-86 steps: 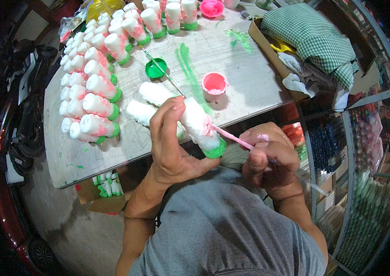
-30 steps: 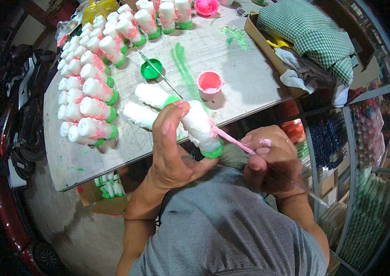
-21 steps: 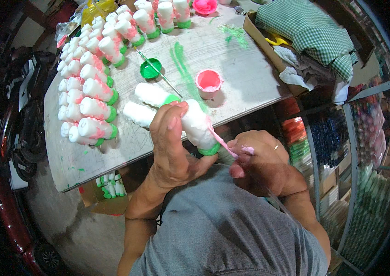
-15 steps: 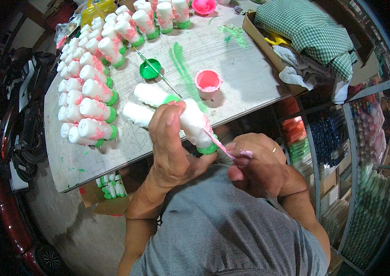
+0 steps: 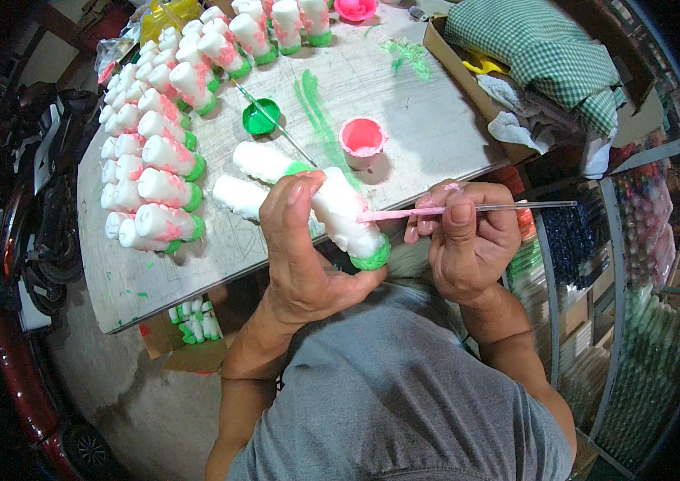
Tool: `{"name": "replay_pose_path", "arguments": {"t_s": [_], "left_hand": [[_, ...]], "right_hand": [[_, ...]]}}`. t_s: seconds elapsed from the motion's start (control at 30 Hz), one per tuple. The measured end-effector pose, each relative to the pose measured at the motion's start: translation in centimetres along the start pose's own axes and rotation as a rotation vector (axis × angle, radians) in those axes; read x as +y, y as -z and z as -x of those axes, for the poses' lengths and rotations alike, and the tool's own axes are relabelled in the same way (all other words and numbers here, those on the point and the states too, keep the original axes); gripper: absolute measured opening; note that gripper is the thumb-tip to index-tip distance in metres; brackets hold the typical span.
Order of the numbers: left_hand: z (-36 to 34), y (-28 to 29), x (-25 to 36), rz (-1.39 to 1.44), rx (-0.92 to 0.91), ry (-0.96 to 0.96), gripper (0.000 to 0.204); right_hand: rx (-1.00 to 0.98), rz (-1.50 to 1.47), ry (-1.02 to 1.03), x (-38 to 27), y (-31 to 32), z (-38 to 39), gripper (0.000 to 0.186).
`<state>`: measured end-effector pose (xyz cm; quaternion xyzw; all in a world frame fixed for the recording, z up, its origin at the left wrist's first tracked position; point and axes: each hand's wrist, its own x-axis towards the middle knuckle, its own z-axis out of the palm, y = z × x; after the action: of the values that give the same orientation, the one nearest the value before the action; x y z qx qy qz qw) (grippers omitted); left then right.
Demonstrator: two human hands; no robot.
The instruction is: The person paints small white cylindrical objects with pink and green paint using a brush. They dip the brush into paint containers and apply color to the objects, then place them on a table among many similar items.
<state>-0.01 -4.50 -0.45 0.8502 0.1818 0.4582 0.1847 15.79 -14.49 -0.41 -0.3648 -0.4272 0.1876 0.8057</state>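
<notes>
My left hand [image 5: 300,248] holds a white, knobbly candle [image 5: 340,210] with a green base, its thumb at the base and its fingers at the other end. A thin paintbrush [image 5: 508,207], pink with paint along its front part, is pinched in my right hand [image 5: 472,236]. Its tip touches the candle's side. Just beyond my left hand, two more white candles lie on the table; the upper candle [image 5: 260,163] has a green base, while the base of the lower candle [image 5: 237,197] is hidden by my hand.
A pink paint cup [image 5: 362,152] and a green paint dish [image 5: 261,118] with a brush across it stand on the table [image 5: 179,284]. Rows of pink-and-green painted candles [image 5: 165,186] fill its left side. A cardboard box [image 5: 456,84] with cloths sits at the right; shelves [image 5: 616,321] stand beyond.
My right hand has moved up and its brush now lies nearly level. The candle has turned in my left hand, showing less pink, and its base has shifted slightly right.
</notes>
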Motion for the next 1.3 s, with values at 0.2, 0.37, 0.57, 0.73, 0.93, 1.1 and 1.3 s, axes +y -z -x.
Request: {"name": "replay_pose_path", "arguments": {"t_s": [0.2, 0.37, 0.57, 0.73, 0.93, 1.1, 1.3], "left_hand": [[-0.2, -0.1, -0.1, -0.031, 0.006, -0.013, 0.104], [-0.1, 0.0, 0.1, -0.056, 0.008, -0.068, 0.106], [-0.3, -0.5, -0.4, -0.068, 0.066, -0.152, 0.101], [-0.3, -0.3, -0.3, -0.104, 0.058, -0.158, 0.1], [0.3, -0.2, -0.3, 0.083, 0.034, 0.065, 0.107], [0.4, -0.3, -0.5, 0.239, 0.046, 0.123, 0.111], [0.4, 0.0, -0.3, 0.256, 0.039, 0.132, 0.111]], "right_hand": [[0.009, 0.036, -0.012, -0.4, 0.2, 0.3, 0.015], [-0.156, 0.426, 0.139, -1.2, 1.1, 0.0, 0.017], [-0.348, 0.652, 0.29, -3.2, 0.5, -0.3, 0.016], [-0.421, 0.728, 0.301, -3.6, 0.1, -0.1, 0.017], [-0.096, 0.264, 0.077, -2.1, -0.2, 0.0, 0.015], [0.092, -0.074, -0.146, -1.5, -0.3, -0.6, 0.017], [0.052, 0.038, -0.104, -0.3, -0.6, -0.1, 0.013]]}}
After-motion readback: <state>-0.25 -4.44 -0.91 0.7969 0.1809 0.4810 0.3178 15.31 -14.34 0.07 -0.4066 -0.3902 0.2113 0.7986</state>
